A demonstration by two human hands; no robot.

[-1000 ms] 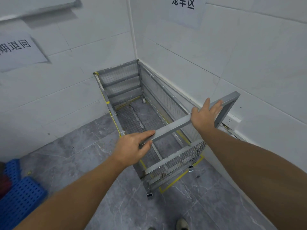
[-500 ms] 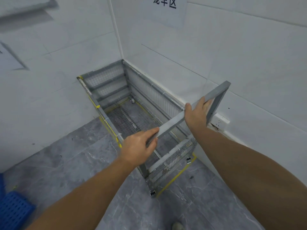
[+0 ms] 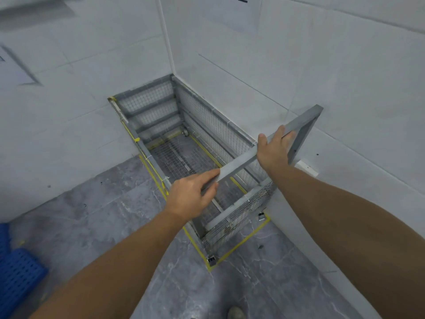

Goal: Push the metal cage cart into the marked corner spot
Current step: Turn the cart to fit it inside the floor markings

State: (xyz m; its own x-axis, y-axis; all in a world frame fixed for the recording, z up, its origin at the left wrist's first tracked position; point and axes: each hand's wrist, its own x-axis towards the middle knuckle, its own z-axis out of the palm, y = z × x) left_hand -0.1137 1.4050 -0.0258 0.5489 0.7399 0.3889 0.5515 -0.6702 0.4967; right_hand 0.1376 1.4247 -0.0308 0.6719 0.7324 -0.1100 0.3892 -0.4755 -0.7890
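at the corner, both hands' grip closed on cart handle (image 3: 239, 163)

1. One metal cage cart (image 3: 195, 143) stands in the corner.
2. Two bare hands rest on its handle bar (image 3: 239, 163): a left hand (image 3: 192, 195) and a right hand (image 3: 273, 149).
3. Three caster wheels show.
4. One blue plastic pallet (image 3: 16, 272).
5. One shoe (image 3: 235, 313).

cart (image 3: 184, 143) | grey mesh, empty | in corner, prob. within yellow tape (image 3: 239, 245)
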